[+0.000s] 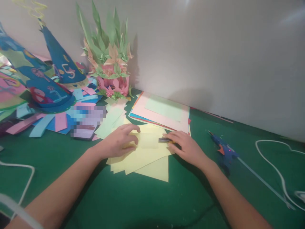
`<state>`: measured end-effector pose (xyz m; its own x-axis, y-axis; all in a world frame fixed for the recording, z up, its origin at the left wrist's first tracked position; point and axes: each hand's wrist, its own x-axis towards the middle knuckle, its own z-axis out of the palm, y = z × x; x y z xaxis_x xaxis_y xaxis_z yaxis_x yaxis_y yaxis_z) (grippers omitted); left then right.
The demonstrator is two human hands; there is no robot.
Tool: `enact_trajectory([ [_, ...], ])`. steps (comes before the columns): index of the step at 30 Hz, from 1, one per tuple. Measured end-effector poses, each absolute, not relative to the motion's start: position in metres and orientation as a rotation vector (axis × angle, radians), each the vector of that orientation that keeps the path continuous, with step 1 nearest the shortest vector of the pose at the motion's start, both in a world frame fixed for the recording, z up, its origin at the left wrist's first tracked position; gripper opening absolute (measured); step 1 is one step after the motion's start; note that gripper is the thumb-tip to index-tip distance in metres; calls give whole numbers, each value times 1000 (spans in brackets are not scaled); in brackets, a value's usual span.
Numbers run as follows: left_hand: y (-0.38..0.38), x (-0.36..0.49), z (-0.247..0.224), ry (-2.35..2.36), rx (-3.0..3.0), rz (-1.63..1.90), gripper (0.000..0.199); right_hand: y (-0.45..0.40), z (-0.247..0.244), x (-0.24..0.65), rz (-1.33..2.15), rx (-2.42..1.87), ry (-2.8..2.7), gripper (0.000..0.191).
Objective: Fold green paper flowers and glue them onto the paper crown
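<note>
My left hand (121, 141) rests on a fanned stack of yellow paper (152, 168), its bent fingers apart. The fingertips are by the left edge of a small yellow paper rectangle (149, 140) lying on the stack. At the right side of the stack, my right hand (184, 144) is closed around a small utility knife (164, 140). Its grey, flat end points left toward the rectangle, and a bit of yellow shows by the fingers. The rest of the knife is hidden under the hand.
Behind the stack lie coloured sheets (164, 111). A blue glue gun (222, 148) and white cable (274, 162) are at right. To the left are a phone (89, 125), green paper pieces (113, 116), decorated blue cones (63, 60) and a folded-paper pineapple (113, 63).
</note>
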<state>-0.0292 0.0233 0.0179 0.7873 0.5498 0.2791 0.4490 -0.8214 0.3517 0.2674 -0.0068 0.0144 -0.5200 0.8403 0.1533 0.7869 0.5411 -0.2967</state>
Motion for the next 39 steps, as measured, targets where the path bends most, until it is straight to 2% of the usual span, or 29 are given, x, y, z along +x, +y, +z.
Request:
enact_trajectory([
  [7,25,-22,12,671,2793,476,10,-6,5,270,264,-1167,-2591,36],
  [14,30,-22,-5,691,2593,524,23,-11,2,274,323,-1206,-2502,32],
  [39,37,-22,-12,601,2413,565,20,-25,0,287,367,-1103,-2585,36],
])
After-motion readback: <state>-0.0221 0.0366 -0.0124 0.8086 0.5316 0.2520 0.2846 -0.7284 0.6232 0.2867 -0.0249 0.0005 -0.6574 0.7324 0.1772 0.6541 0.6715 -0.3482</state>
